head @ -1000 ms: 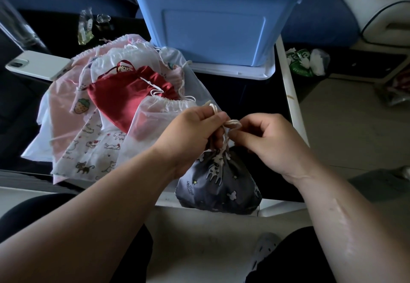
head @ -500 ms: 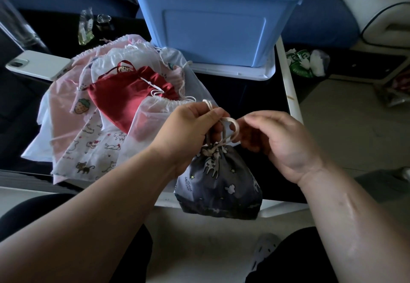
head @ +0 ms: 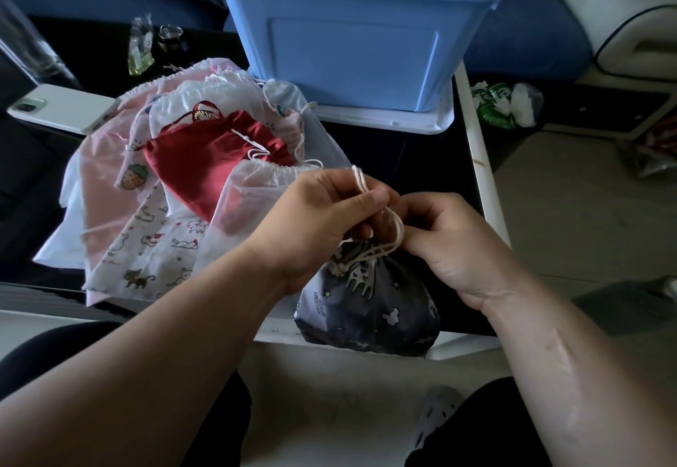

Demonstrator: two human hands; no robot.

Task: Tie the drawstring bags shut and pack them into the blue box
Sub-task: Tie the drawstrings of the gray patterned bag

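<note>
Centre frame, the left hand (head: 315, 225) and right hand (head: 454, 247) each pinched the cord (head: 401, 229) over the bag (head: 370, 305); an even pull apart, close to the neck, should snug the knot.

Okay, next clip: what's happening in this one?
A person is tying a dark grey cat-print drawstring bag at the near edge of the table. The left hand pinches the ends of the white cord above the cinched neck, and the right hand grips a loop of it. The knot looks unfinished. More bags, a red bag among them, lie piled to the left. The blue box stands behind.
</note>
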